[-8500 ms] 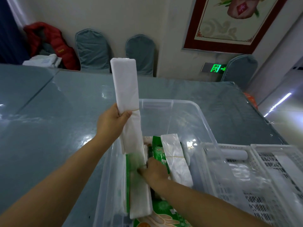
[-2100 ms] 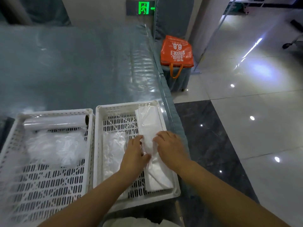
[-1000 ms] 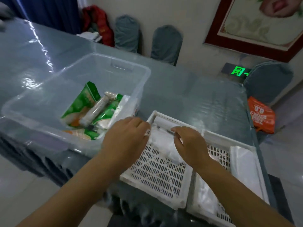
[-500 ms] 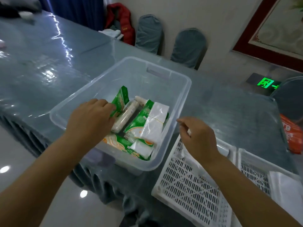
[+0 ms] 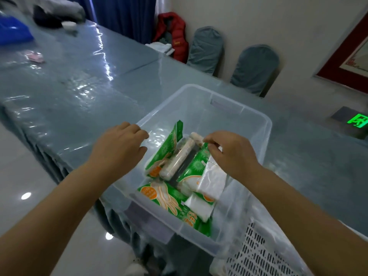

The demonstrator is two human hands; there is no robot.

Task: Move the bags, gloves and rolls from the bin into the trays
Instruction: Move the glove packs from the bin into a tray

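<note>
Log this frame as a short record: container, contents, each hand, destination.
container: clear bin on the table
contents: green glove packs, a roll, white bag bundles
left hand: over the bin's left rim, fingers curled, holding nothing
right hand: fingertips at the far end of the roll and the bag bundle; grasp unclear
destination: white tray at lower right, only a corner showing
</note>
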